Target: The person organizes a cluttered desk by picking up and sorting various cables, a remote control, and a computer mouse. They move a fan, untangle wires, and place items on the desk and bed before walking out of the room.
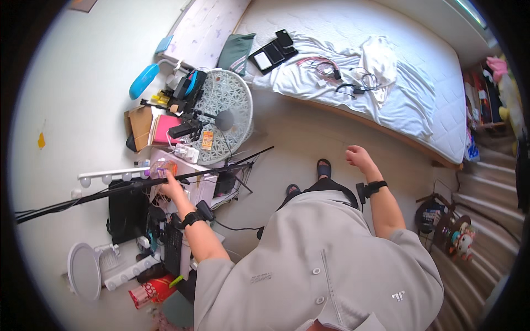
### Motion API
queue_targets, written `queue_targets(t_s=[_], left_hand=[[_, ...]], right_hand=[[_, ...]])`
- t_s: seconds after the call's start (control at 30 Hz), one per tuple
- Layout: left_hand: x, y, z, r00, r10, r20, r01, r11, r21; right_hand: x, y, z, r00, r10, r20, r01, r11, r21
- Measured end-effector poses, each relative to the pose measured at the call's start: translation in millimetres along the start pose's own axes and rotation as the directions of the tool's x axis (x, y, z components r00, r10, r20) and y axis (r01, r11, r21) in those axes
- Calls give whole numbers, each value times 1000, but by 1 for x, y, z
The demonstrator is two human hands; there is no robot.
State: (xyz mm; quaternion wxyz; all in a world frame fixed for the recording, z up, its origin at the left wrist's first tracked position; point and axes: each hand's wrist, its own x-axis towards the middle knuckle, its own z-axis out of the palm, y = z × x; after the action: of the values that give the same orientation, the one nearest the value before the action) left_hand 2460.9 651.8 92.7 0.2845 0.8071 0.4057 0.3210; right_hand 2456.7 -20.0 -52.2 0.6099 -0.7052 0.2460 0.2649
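My left hand [170, 186] reaches over the cluttered desk at the left, beside a black tripod pole [136, 186] that crosses in front of its fingers. The fingertips are at a clear container with orange and purple parts [162, 169]; whether they grip it cannot be told. Pale cables hang just under that hand. My right hand [359, 158] is raised over the floor with its fingers curled, and nothing shows in it. Each wrist wears a black strap with a small device. A black keyboard [172, 248] lies near my left forearm.
A fan with a patterned white cover [242, 99] stands beyond the desk. Phones on a black tray [263, 61] and loose cables [325, 68] lie on the bed [445, 107]. Tripod legs [242, 178] stick out over the floor. A round white mirror [85, 271] is at lower left.
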Motion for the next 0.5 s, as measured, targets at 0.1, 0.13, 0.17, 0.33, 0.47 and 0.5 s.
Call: queue_targets(t_s=[0.1,0.13,0.17,0.33,0.47,0.5], left_hand=[[-16,-30,-3,998,50,28,-48,995,-90],[-39,-13,13,991,-109,80,113,992,-53],[-63,6,20,956,-266,121,268,963,2],[-126,-2,45,665,-541,514,663,745,-75],[-134,42,73,606,-441,662,610,792,-31],[-130,56,81,610,-390,690,560,828,-26]], right_hand=[[0,-10,-19,999,29,19,-31,993,116],[2,-9,-31,998,59,-23,-56,992,109],[3,-10,-41,995,85,-56,-79,992,99],[16,-28,-59,996,89,-30,-85,990,117],[53,-21,-83,995,60,76,-66,995,76],[65,-17,-90,990,51,131,-58,997,50]])
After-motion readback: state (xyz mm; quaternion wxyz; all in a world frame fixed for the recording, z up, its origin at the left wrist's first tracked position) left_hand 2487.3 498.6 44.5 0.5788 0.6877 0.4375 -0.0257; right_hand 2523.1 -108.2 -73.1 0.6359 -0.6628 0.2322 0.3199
